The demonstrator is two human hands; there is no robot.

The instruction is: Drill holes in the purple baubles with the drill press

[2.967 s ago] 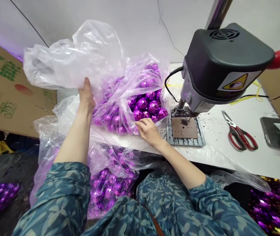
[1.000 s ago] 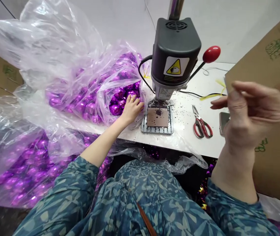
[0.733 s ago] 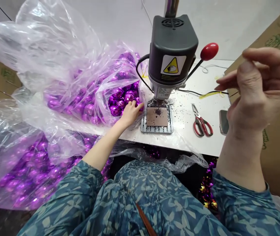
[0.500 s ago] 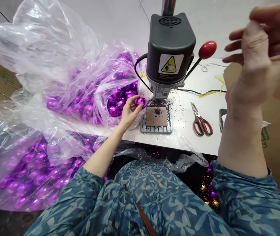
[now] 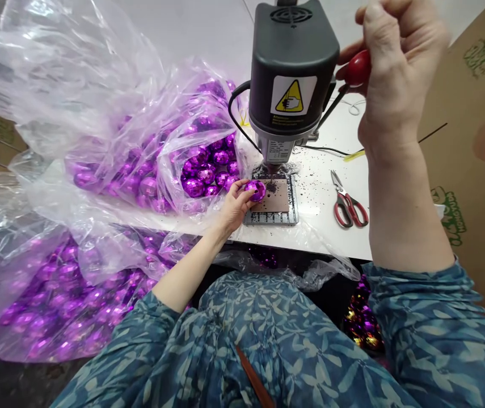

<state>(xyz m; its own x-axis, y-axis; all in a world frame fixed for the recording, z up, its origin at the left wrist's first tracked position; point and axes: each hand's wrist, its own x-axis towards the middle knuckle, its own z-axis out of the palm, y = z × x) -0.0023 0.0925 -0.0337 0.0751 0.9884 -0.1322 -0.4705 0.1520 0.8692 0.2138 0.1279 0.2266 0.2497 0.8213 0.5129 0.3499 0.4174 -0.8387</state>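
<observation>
Between the fingertips of my left hand (image 5: pixel 236 208) is a shiny purple faceted ball (image 5: pixel 255 191), held over the left part of a brown board (image 5: pixel 279 199). The board lies on the metal base (image 5: pixel 292 217) of a dark drill press (image 5: pixel 295 56), below its head. My right hand (image 5: pixel 395 62) is raised at the upper right, its fingers curled round the red knob (image 5: pixel 358 68) of the press lever. Dark shavings are scattered on and around the board.
Clear plastic bags (image 5: pixel 161 153) of purple balls cover the left side. Red-handled scissors (image 5: pixel 350 209) lie on the white table (image 5: pixel 319 229) right of the base. Cardboard boxes (image 5: pixel 476 198) stand at the right. A black cable runs behind the press.
My left hand has moved right with the ball, from beside the base to over the board. My right hand has come left and closed on the red knob. The view has shifted slightly.
</observation>
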